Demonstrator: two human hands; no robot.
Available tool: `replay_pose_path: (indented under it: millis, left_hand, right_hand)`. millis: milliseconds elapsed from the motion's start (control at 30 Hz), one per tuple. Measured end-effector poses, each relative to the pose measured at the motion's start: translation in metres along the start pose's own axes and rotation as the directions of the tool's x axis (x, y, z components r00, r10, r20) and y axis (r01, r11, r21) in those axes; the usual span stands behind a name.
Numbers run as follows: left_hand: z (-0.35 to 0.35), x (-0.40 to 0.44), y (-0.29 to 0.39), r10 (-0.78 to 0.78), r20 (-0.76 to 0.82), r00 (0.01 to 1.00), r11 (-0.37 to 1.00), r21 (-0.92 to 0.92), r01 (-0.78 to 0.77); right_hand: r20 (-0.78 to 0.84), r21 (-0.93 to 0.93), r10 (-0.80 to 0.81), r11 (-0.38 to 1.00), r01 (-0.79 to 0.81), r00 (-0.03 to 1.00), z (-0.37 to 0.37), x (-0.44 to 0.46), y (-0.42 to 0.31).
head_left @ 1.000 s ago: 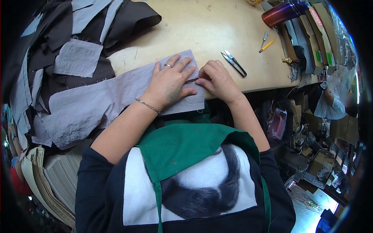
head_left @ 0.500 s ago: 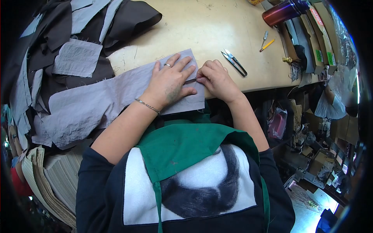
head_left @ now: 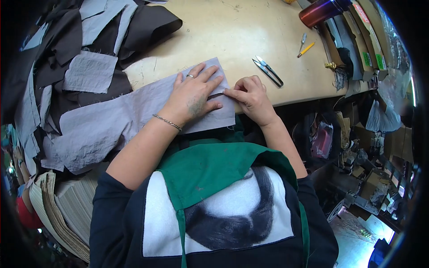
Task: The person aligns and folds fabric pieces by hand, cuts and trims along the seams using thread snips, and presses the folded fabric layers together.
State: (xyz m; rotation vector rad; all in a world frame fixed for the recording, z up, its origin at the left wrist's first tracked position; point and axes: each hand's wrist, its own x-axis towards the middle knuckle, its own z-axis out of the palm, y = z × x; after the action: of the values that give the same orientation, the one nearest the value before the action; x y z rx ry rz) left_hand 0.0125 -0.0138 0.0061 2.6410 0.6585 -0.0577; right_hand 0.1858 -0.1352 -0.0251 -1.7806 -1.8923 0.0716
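Observation:
A long piece of grey fabric (head_left: 156,94) lies across the table's near edge. My left hand (head_left: 195,91) rests flat on it with the fingers spread. At the right end of the fabric, a narrow dark slit or strip (head_left: 216,95) shows between my hands. My right hand (head_left: 251,96) is closed in a pinch on the fabric beside this dark line; its fingertips hide exactly what is between them. Black-handled thread snips (head_left: 269,72) lie on the table beyond my right hand.
Dark and grey fabric pieces (head_left: 58,67) are heaped at the left. A screwdriver (head_left: 303,39), a yellow pencil (head_left: 306,49) and a metallic bottle (head_left: 322,12) are at the far right of the table (head_left: 223,31). Stacked sheets (head_left: 76,196) stand at lower left.
My right hand's fingertips have shifted slightly along the dark line, and its knuckles have turned a little. My left hand stays flat on the fabric.

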Motion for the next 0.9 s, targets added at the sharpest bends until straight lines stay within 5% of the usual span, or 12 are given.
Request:
replay_pose_path:
  millis: [367,667,900]
  left_hand:
    - [0.002,-0.004,0.001,-0.020,-0.008,1.000,1.000,0.013,0.020]
    - [0.002,-0.002,0.001,-0.012,0.007,1.000,1.000,0.029,0.012]
    - [0.004,-0.002,-0.001,-0.003,-0.008,1.000,1.000,0.021,0.003]
  right_hand:
    - [-0.030,-0.163,0.134,0.977,-0.137,0.991,-0.005,-0.003,-0.022]
    - [-0.051,0.179,0.210,0.964,-0.198,0.976,-0.007,0.002,-0.005]
    - [0.236,0.021,0.194,0.979,-0.205,0.952,-0.011,0.030,-0.006]
